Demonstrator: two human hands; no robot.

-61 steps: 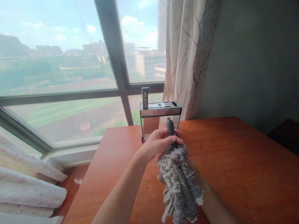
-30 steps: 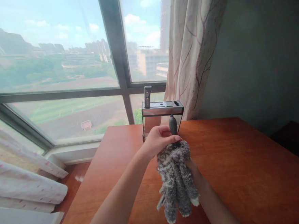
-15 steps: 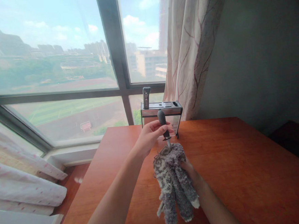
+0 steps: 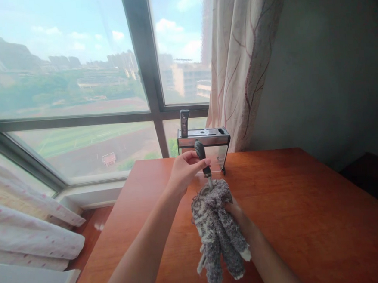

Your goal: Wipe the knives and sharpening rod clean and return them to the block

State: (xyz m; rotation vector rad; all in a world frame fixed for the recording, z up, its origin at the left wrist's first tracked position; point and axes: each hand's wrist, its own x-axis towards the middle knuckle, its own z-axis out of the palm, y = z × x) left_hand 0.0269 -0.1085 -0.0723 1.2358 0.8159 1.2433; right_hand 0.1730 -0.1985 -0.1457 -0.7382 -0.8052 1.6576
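Observation:
My left hand (image 4: pixel 187 169) pinches the ribbed black handle of a sharpening steel (image 4: pixel 200 152) between thumb and fingers. Its handle points up, and a short stretch of metal rod shows below the collar. The rest of the rod disappears into a fuzzy grey-and-white glove (image 4: pixel 211 230), whose finger-like ends hang downward. From the right side, my right hand (image 4: pixel 235 211) is closed on the glove around the rod; most of its fingers are hidden behind the fabric.
A clear-sided knife block (image 4: pixel 204 136) with a metal top stands at the far edge of the brown wooden table (image 4: pixel 293 203). One knife handle (image 4: pixel 184 122) sticks up from it. Beyond are a window (image 4: pixel 63 59) and a patterned curtain (image 4: pixel 235 69).
My left hand has shifted slightly left with the sharpening steel, which leans a little more. The glove and my right hand have moved slightly left too. Both grips stay closed.

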